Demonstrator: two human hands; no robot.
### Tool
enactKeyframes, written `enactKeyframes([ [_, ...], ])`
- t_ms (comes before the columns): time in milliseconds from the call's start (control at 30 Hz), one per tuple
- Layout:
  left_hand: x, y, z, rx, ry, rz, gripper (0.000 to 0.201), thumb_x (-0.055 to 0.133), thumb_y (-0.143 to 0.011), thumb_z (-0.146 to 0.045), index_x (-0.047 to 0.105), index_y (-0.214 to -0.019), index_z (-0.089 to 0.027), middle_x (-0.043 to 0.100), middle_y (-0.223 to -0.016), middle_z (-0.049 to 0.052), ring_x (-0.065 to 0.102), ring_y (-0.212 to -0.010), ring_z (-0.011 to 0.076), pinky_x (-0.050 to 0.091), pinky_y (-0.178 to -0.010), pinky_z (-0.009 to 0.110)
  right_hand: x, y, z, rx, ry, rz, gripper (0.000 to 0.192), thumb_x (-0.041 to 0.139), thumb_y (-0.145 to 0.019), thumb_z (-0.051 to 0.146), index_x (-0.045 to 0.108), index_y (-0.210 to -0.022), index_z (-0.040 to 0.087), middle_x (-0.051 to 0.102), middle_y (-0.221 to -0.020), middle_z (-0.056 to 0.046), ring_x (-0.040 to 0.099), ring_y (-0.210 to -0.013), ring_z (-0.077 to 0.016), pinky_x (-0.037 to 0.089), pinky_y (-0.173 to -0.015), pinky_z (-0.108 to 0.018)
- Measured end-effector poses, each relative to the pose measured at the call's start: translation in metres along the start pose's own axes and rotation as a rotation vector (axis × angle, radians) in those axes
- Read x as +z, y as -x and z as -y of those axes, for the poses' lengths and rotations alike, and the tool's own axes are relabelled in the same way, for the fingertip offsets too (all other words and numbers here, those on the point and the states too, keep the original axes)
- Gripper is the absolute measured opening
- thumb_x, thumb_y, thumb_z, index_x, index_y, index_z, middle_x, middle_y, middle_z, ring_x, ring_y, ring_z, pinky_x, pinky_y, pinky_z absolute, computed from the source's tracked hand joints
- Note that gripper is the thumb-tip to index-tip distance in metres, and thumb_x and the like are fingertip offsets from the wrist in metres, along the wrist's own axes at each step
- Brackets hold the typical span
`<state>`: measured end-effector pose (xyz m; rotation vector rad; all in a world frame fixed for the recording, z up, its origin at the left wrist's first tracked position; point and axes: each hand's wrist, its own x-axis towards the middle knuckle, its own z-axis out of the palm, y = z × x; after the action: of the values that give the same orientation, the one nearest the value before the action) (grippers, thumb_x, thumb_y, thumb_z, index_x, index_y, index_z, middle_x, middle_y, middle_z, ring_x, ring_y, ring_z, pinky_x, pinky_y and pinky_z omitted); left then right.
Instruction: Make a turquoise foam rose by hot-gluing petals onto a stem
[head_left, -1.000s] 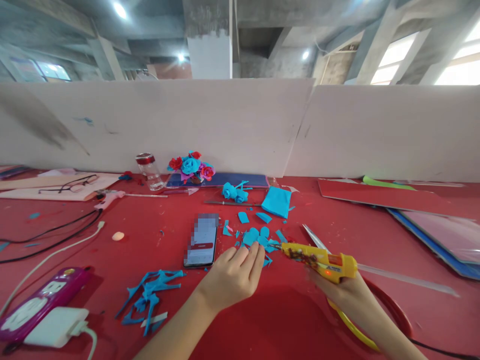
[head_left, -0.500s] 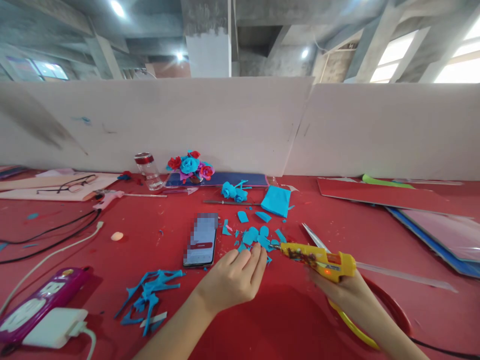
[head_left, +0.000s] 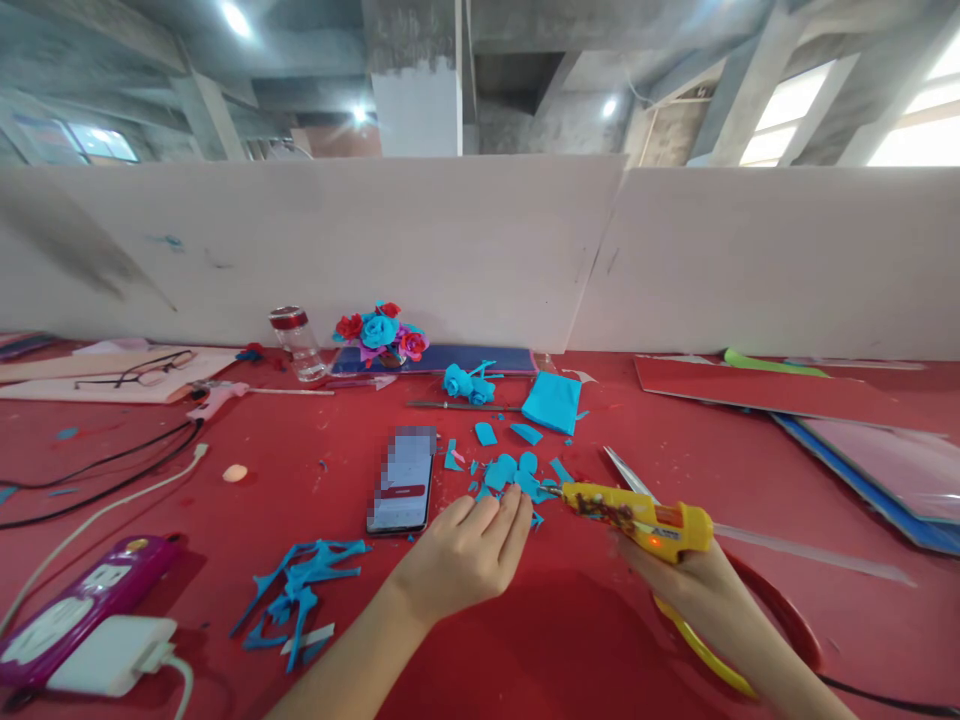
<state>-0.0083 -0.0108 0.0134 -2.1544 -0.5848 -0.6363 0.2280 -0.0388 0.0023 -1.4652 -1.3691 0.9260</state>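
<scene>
- While your left hand [head_left: 465, 550] lies knuckles-up on the red table [head_left: 585, 640], its fingertips [head_left: 517, 497] cover the near edge of the blue petal cut-outs [head_left: 514, 472]; you cannot tell whether the fingers pinch a piece or only press on it.
- Your right hand [head_left: 686, 580] is closed around the handle of the yellow glue gun [head_left: 637, 515], whose nozzle points left and sits at the cut-outs, just beside your left fingertips. The palm and trigger finger are hidden under the gun body.
- The phone [head_left: 403, 480] lies just left of the cut-outs, its upper screen blurred out.
- Blue paper scraps [head_left: 296, 585] lie near your left forearm.
- The purple power strip [head_left: 82, 590] and the white charger [head_left: 112, 655] are cut off at the lower left corner.
- The red and yellow cord loop [head_left: 780, 620] runs partly behind your right wrist.
- Against half a second ago, almost nothing differs: both hands stay where they were, and the nozzle remains at the same petals.
</scene>
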Motion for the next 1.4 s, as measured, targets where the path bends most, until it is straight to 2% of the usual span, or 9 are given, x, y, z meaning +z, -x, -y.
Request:
enactKeyframes([
  [133,0.000,0.000,0.000,-0.029,0.030,-0.016,0.023,0.047,-0.087,-0.005,0.064,-0.104,-0.007,0.072,-0.098,0.010,0.062,-0.063,0.0133,0.047,-0.051,0.025,-0.001,0.003,0.005,0.075,-0.056,-0.076,0.028,0.068,-0.062,0.044,0.064,-0.073,0.019,0.052,-0.051,0.002,0.042,-0.044,-0.0104,0.036,-0.038,-0.022],
  [233,0.006,0.001,-0.002,-0.125,0.087,-0.066,0.022,0.048,-0.086,-0.004,0.063,-0.102,-0.007,0.073,-0.094,0.009,0.064,-0.064,0.0150,0.048,-0.051,0.026,-0.001,0.004,0.007,0.138,-0.096,-0.088,0.031,0.071,-0.058,0.047,0.064,-0.070,0.020,0.041,-0.041,0.005,0.032,-0.036,-0.0084,0.027,-0.031,-0.022],
  [433,0.018,0.000,-0.002,-0.386,0.298,-0.144,0.020,0.047,-0.087,-0.006,0.064,-0.096,-0.010,0.074,-0.081,0.005,0.065,-0.061,0.0141,0.052,-0.055,0.025,-0.005,0.005,0.001,0.054,-0.127,-0.166,0.026,0.070,-0.063,0.047,0.064,-0.065,0.022,0.046,-0.042,0.003,0.038,-0.036,-0.0099,0.031,-0.031,-0.023],
  [567,0.020,-0.001,-0.003,-0.506,0.406,-0.142,0.021,0.045,-0.088,-0.008,0.066,-0.091,-0.012,0.072,-0.070,0.004,0.065,-0.057,0.0148,0.051,-0.051,0.024,-0.011,0.004,-0.007,0.056,-0.090,-0.061,0.025,0.069,-0.065,0.046,0.066,-0.068,0.021,0.054,-0.047,0.000,0.047,-0.039,-0.0136,0.038,-0.034,-0.024],
  [700,0.021,0.001,-0.006,-0.628,0.561,-0.099,0.021,0.047,-0.089,-0.013,0.068,-0.091,-0.015,0.073,-0.074,0.005,0.068,-0.061,0.0156,0.054,-0.056,0.024,-0.010,0.002,-0.011,-0.032,-0.044,0.009,0.023,0.068,-0.065,0.041,0.068,-0.076,0.020,0.068,-0.070,-0.004,0.062,-0.061,-0.0200,0.052,-0.051,-0.027],
  [867,0.020,0.000,-0.007,-0.778,0.745,-0.092,0.018,0.051,-0.088,-0.019,0.069,-0.091,-0.018,0.074,-0.079,0.005,0.068,-0.062,0.0146,0.055,-0.061,0.025,-0.004,0.000,-0.005,-0.076,0.050,0.037,0.025,0.061,-0.073,0.039,0.067,-0.085,0.018,0.070,-0.078,-0.006,0.065,-0.072,-0.0234,0.054,-0.061,-0.030],
  [1067,0.019,-0.001,-0.008,-0.756,0.735,-0.092,0.019,0.051,-0.088,-0.018,0.070,-0.090,-0.017,0.074,-0.079,0.006,0.068,-0.062,0.0155,0.054,-0.060,0.026,-0.004,-0.001,-0.010,-0.089,0.008,0.044,0.035,0.060,-0.075,0.043,0.066,-0.100,0.019,0.070,-0.088,-0.009,0.064,-0.086,-0.0261,0.053,-0.068,-0.032],
  [1233,0.018,0.000,-0.008,-0.616,0.624,-0.122,0.019,0.051,-0.087,-0.012,0.068,-0.094,-0.015,0.073,-0.075,0.004,0.066,-0.060,0.0157,0.052,-0.056,0.026,-0.003,0.000,-0.017,-0.087,-0.019,-0.020,0.028,0.063,-0.073,0.043,0.067,-0.087,0.019,0.068,-0.075,-0.005,0.062,-0.065,-0.0199,0.051,-0.056,-0.028],
  [1400,0.015,0.001,-0.006,-0.452,0.442,-0.154,0.019,0.051,-0.085,-0.006,0.065,-0.097,-0.012,0.074,-0.079,0.004,0.065,-0.059,0.0154,0.049,-0.052,0.026,-0.001,0.002,-0.004,-0.047,-0.016,-0.030,0.025,0.065,-0.068,0.040,0.066,-0.078,0.018,0.062,-0.061,-0.001,0.053,-0.051,-0.0145,0.044,-0.046,-0.024],
])
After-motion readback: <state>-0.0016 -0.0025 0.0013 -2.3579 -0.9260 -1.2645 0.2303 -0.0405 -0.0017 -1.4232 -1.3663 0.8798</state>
